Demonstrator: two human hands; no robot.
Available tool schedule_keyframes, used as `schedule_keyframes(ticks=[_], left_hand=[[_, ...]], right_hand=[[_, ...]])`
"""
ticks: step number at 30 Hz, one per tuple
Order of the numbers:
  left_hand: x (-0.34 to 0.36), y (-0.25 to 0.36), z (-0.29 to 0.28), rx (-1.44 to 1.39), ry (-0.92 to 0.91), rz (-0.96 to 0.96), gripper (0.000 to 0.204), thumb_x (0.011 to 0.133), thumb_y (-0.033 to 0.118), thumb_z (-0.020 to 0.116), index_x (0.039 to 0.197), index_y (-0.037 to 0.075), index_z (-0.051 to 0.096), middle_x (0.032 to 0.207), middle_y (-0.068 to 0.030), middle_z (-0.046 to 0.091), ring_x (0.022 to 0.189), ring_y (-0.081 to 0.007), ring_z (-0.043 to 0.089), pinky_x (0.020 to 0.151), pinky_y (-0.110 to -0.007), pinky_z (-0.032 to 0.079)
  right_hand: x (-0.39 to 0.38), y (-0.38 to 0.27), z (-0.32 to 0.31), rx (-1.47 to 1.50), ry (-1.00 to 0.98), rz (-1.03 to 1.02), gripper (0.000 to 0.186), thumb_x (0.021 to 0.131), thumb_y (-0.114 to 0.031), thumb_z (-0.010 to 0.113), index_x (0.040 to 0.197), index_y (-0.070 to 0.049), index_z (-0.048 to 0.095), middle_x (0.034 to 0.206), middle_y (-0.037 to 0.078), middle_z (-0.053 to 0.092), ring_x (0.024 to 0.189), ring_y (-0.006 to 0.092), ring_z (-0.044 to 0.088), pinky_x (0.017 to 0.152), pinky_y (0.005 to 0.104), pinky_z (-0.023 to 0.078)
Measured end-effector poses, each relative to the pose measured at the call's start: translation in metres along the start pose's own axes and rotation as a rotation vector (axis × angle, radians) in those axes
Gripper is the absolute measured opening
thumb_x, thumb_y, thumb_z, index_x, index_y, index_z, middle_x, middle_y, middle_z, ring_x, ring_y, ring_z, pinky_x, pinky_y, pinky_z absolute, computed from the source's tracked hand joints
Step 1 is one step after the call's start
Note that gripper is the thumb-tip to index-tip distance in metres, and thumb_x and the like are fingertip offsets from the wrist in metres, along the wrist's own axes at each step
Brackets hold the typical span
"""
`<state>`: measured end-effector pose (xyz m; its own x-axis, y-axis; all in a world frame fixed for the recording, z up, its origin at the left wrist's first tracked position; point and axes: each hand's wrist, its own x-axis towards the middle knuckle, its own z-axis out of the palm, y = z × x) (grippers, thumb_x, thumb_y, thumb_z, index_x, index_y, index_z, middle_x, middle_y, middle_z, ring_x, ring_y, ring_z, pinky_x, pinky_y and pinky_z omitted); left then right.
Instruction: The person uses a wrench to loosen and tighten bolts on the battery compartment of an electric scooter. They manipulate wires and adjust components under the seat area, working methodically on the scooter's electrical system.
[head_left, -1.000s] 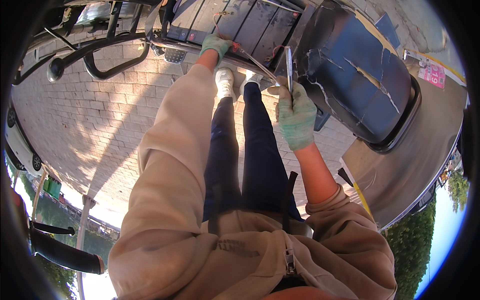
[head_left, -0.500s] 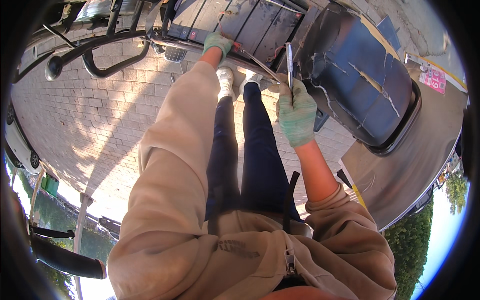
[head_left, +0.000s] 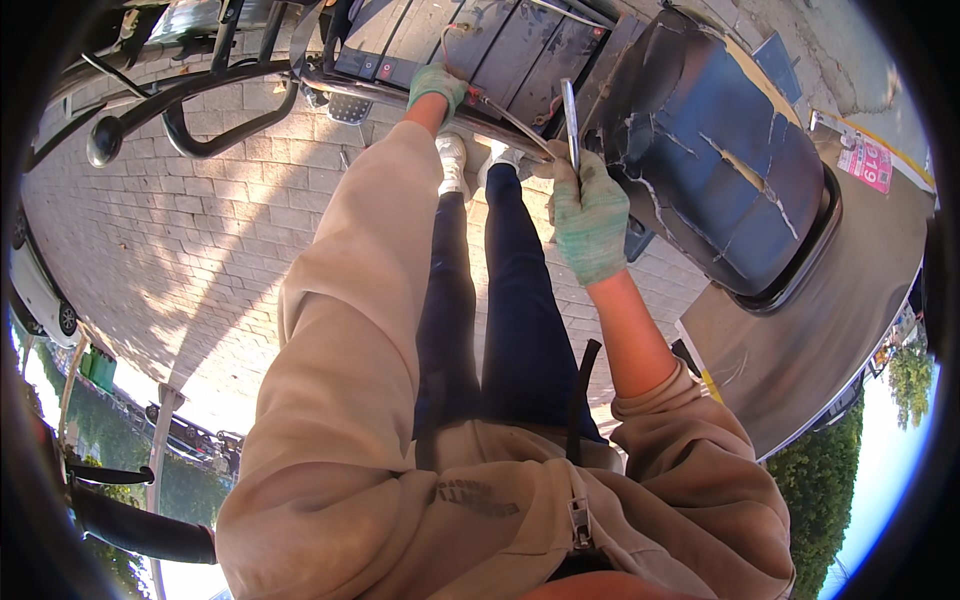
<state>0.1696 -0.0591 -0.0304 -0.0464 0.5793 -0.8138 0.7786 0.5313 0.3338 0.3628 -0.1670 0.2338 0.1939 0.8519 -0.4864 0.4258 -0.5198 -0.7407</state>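
My left hand (head_left: 438, 88), in a pale green glove, is closed at the edge of a compartment of dark batteries (head_left: 400, 40). A thin red wire (head_left: 445, 42) runs from a battery terminal down to its fingers, which seem to pinch it. A slim rod or cable (head_left: 515, 122) with a reddish end stretches from beside that hand toward my right hand (head_left: 592, 215). That hand, in a matching glove, grips a long silver metal tool (head_left: 571, 115) that points up and away. The tool's lower end is hidden in the fist.
Right of the batteries stands a black seat (head_left: 715, 160) with cracked covering, on a brown vehicle body (head_left: 820, 310). Black tubular bars (head_left: 200, 100) jut out at the left. Paving bricks (head_left: 190, 220) lie under my feet. A white car (head_left: 45, 290) is parked far left.
My right hand has shifted slightly left and away from me, and the silver tool now leans a little more to the left. The left hand stays nearly in place.
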Motion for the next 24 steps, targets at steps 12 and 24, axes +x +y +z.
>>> schedule_keyframes(ticks=[12,24], left_hand=[[-0.013,0.008,-0.008,-0.027,0.002,0.014,0.031,0.074,0.029,0.078,0.102,0.016,0.077,0.11,-0.0141,0.072,0.106,-0.0312,0.067,0.093,-0.039,0.052],[0.002,0.004,-0.009,0.178,-0.098,0.093,0.042,0.073,0.039,0.078,0.101,0.008,0.077,0.109,-0.0198,0.07,0.107,-0.0345,0.066,0.092,-0.041,0.052]], right_hand=[[0.011,-0.017,-0.009,-0.194,-0.089,-0.115,0.022,0.101,-0.017,0.056,0.116,-0.004,0.065,0.082,0.006,0.073,0.06,0.011,0.06,0.062,0.0267,0.05],[0.011,-0.022,-0.009,-0.138,-0.111,-0.072,0.024,0.099,-0.021,0.058,0.111,-0.001,0.064,0.085,0.012,0.074,0.077,0.0272,0.072,0.072,0.0352,0.055]])
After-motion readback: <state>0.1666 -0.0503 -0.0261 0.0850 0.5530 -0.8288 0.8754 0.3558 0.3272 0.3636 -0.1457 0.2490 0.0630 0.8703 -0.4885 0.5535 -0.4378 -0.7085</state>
